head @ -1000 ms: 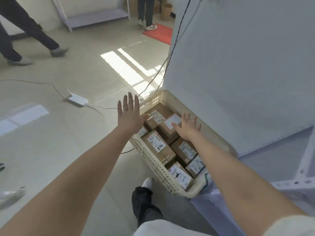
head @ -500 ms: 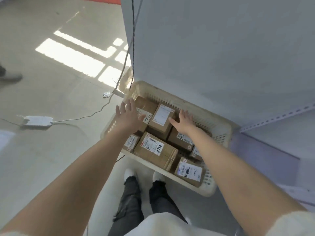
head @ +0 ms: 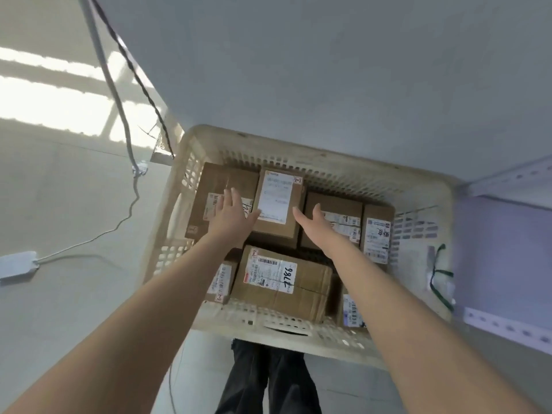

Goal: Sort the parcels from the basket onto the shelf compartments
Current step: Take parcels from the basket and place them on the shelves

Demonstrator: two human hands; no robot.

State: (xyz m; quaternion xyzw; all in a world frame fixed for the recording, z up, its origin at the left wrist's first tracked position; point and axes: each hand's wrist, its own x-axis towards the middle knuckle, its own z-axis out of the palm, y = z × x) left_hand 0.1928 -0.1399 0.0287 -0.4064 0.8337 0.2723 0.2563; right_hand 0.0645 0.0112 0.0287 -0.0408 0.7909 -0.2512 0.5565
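A cream plastic basket on the floor holds several brown cardboard parcels with white labels. One upright parcel with a large white label sits at the back middle. My left hand is open, flat against that parcel's left side, over a bigger box. My right hand is open at its right side, thumb near its edge. A long parcel marked 7786 lies nearer me. The grey shelf unit rises right behind the basket.
A white power adapter and its cable lie on the floor to the left. Two cables hang down the shelf's left edge. A perforated shelf rail juts out at the right. My legs stand just before the basket.
The view has tilted down and moved closer over the basket. Both hands have dropped lower and closed in on either side of the upright parcel.
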